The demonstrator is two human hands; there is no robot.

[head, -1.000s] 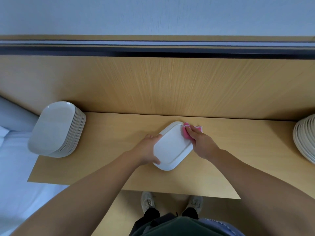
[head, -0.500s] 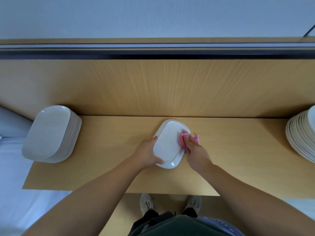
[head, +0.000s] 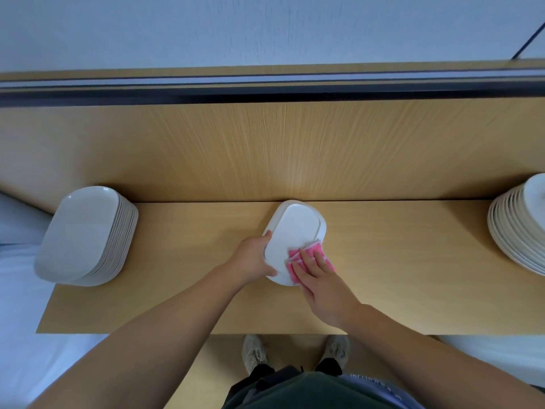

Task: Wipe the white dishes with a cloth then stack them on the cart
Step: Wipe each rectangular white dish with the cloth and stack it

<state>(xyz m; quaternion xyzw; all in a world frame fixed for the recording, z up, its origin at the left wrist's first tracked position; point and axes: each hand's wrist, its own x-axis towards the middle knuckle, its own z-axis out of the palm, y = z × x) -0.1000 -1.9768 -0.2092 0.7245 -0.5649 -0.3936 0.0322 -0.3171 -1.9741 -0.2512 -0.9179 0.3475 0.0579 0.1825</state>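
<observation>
A white oblong dish [head: 292, 231] lies bottom up, slightly tilted, on the wooden surface [head: 413, 276] near its back edge. My left hand [head: 253, 261] grips the dish's left rim, thumb on top. With flat fingers my right hand [head: 321, 284] presses a pink cloth [head: 292, 268] onto the near right part of the dish. A stack of several matching white dishes [head: 85, 234] stands at the left end. Another stack of white dishes [head: 516, 228] sits at the right edge, partly cut off by the frame.
An upright wooden back panel [head: 265, 149] rises directly behind the surface, with a dark rail along its top. White areas flank the surface at lower left and right. My shoes [head: 295, 352] stand on the floor below the front edge.
The dish has turned more upright in view and shifted toward the back panel. My right hand and the pink cloth have slid from the dish's far right edge down to its near right part.
</observation>
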